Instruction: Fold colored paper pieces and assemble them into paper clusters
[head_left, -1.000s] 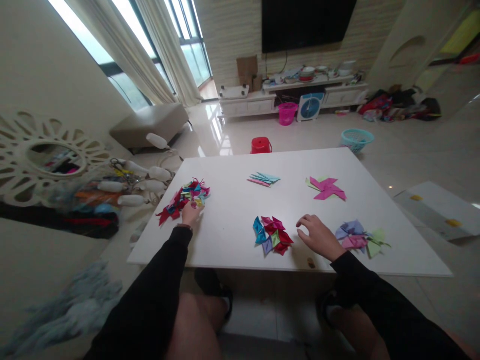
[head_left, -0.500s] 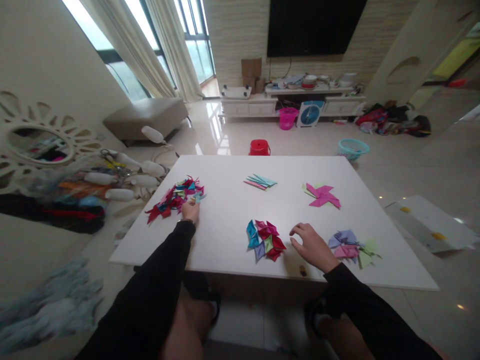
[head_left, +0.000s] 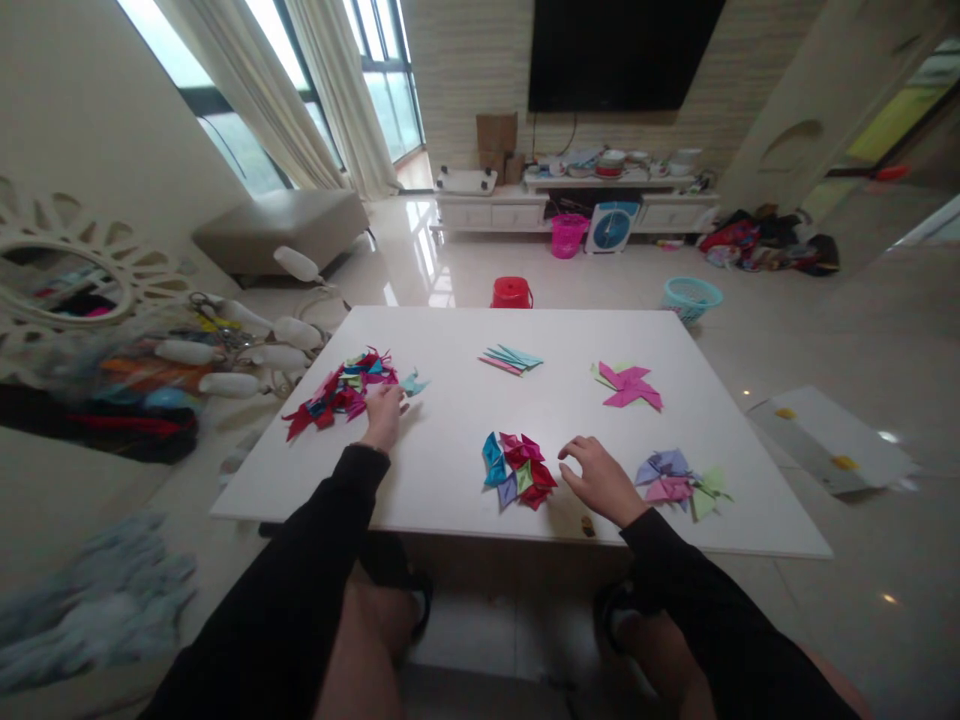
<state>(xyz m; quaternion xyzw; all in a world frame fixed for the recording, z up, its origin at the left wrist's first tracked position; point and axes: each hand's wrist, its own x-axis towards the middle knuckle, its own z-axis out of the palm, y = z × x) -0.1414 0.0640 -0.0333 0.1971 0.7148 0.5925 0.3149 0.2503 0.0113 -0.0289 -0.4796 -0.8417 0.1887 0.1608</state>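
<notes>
Paper [head_left: 341, 393] by left fingers [head_left: 385, 395] — teal basket [head_left: 688, 310] beyond.

Tbl [head_left: 442, 430] was plain wht. Paper pile [head_left: 341, 395]: mostly dk red & magenta w/ bits of blue & lt green. Loose pc [head_left: 414, 383] was pale aqua. Mid cluster [head_left: 521, 468]: blue, magenta, red, lt green, lilac. Strips [head_left: 513, 358]: aqua w/ pink. Pinwheel [head_left: 630, 386]: hot pink over lt green. R cluster [head_left: 667, 488]: lilac, pink, lt green. Sleeves [head_left: 300, 570] were blk. Tub [head_left: 510, 293]: red. Basket [head_left: 691, 300]: turquoise. Bin [head_left: 568, 238]: bright pink. Wall [head_left: 465, 65]: beige w/ horiz. stripes. Curtains [head_left: 240, 95]: cream.
</notes>
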